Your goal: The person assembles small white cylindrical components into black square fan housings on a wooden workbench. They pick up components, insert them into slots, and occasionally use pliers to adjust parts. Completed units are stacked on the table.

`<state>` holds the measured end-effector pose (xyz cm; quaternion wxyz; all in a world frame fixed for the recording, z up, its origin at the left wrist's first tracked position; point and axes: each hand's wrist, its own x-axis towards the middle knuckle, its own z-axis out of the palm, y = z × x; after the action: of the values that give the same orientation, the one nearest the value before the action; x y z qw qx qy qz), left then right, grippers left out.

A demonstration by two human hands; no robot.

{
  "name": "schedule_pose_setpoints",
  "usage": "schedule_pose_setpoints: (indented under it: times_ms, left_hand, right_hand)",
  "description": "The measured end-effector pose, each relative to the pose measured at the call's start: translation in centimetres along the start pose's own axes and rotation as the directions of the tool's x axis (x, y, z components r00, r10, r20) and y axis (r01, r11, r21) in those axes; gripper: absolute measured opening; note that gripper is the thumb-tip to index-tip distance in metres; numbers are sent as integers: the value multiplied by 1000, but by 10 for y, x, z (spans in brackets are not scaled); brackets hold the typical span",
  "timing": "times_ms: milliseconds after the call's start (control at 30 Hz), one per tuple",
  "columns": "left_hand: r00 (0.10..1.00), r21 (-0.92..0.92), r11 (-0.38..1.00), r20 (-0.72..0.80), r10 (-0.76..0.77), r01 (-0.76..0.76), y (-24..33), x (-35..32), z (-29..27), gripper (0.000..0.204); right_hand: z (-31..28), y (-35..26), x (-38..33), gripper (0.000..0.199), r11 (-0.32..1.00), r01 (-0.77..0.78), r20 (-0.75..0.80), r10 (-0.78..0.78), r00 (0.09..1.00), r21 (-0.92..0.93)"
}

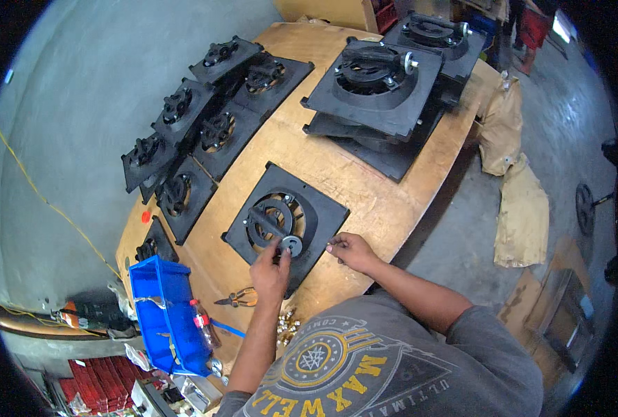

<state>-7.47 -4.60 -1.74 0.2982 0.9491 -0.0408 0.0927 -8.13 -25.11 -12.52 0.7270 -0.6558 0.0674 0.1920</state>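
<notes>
Disc (292,244) pinched in left grip (271,271); right grip (353,251), closure unclear, beside black plate (325,203); bare tabletop (382,208) past its edge.

Brown bench (385,208) is holding a black square plate (312,221), more plates (382,99) are sitting behind, orange-handled pliers (245,298) are lying flat

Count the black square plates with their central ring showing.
10: one plate at the left hand; seven in the cluster along the table's left side; two topping the right-hand stacks. More may be hidden underneath.
</notes>
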Motion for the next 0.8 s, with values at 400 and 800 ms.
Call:
schedule_pose_setpoints:
  times_ms: [400, 800]
  left_hand:
    - [953, 194, 934, 94, 287, -300, -5, 15, 8, 33]
    - [908, -13, 942, 261, 327, -335, -25, 25, 14, 37]
  right_hand:
    - [-8, 4, 9, 33, 1000, -11, -37, 11, 999, 0]
    - [34, -43, 11, 32, 993, 45, 64, -39, 997, -105]
